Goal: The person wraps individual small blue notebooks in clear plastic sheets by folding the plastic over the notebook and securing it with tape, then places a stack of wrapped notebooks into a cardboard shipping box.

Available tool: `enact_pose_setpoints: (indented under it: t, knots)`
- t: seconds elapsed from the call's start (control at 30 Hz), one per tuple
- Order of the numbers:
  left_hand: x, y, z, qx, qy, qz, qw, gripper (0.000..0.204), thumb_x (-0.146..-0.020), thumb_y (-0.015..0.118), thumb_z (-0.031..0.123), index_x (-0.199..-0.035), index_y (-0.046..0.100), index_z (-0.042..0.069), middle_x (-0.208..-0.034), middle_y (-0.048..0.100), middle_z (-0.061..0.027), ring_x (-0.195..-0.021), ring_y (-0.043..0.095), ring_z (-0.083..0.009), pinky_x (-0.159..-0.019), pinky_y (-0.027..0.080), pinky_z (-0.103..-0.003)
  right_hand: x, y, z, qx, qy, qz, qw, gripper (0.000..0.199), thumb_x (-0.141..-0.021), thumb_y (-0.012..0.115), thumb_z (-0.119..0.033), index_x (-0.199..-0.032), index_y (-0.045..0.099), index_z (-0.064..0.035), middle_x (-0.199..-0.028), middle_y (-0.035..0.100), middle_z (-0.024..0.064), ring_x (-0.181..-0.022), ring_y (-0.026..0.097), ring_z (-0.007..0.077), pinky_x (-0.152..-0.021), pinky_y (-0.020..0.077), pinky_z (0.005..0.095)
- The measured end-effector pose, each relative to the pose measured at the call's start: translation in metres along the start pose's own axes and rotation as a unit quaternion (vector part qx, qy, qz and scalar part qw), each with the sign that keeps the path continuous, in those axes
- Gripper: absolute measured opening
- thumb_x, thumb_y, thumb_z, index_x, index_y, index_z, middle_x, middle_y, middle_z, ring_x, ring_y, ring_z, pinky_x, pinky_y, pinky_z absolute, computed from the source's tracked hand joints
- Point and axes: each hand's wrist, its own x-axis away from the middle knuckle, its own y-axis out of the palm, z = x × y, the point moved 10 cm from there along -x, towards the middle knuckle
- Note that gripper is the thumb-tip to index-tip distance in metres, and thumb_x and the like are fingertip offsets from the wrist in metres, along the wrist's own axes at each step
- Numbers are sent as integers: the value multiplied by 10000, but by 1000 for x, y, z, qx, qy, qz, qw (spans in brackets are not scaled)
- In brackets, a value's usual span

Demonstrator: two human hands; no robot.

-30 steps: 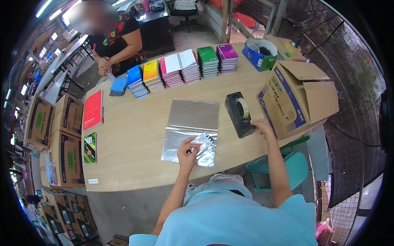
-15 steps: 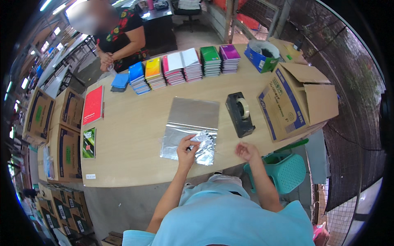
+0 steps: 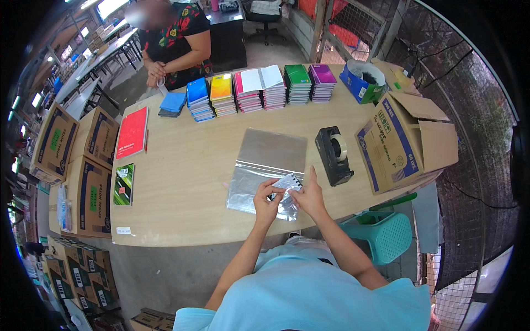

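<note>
Pale worktable (image 3: 182, 193): clear plastic sheeting (image 3: 276, 148) lies left of the black tape dispenser (image 3: 330, 159). Also left of it, the left hand (image 3: 265, 201) pinches a small spiral-bound pad (image 3: 286, 181); right hand (image 3: 311, 199), index finger extended, thumb at pad's edge, grip indiscernible.

We see a pale table (image 3: 187, 182) on grey floor (image 3: 182, 276), with a green stool (image 3: 391, 240) by its near right edge. Beyond stand a dark desk (image 3: 225, 47) and a chair (image 3: 265, 21), near wire mesh (image 3: 358, 25). Dark netting (image 3: 464, 143) hangs at our right; long tables (image 3: 105, 54) and lit tubes (image 3: 88, 4) fill our far left.
</note>
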Motion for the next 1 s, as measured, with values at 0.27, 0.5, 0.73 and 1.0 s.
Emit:
enact_pose_setpoints:
  t: [0.27, 0.5, 0.73, 1.0]
  knots:
    - [-1, 16, 58, -148, 100, -147, 973, 461, -713, 795, 106, -1152, 656, 127, -1279, 541, -148, -1178, 541, -304, -954, 466, -384, 4, 0, 34, -102, 36, 16, 994, 1063, -758, 768, -69, -1505, 17, 17, -602, 621, 70, -457, 576, 134, -407, 453, 280]
    - [-2, 15, 50, -170, 70, -143, 973, 417, -678, 822, 111, -1083, 724, 124, -1228, 612, -171, -1107, 612, -339, -900, 512, -410, 8, 2, 18, -153, 38, -31, 987, 1010, -795, 729, -22, -1527, 35, -62, -608, 602, 52, -460, 548, 108, -398, 422, 247]
    - [-3, 18, 44, -175, 64, -149, 971, 454, -675, 817, 94, -1114, 710, 125, -1203, 627, -159, -1121, 601, -332, -915, 505, -406, 17, 10, 53, -296, 12, -12, 955, 1037, -801, 762, -88, -1529, 24, -86, -614, 564, 51, -461, 511, 117, -423, 424, 269]
    - [-26, 48, 60, -339, 34, -258, 904, 839, -663, 841, 296, -1402, 466, 167, -1195, 606, -178, -1098, 579, -351, -922, 489, -404, 30, 4, 72, 90, -129, 34, 987, 1034, -784, 800, -219, -1522, 91, -64, -695, 592, 120, -628, 602, 211, -585, 478, 376]
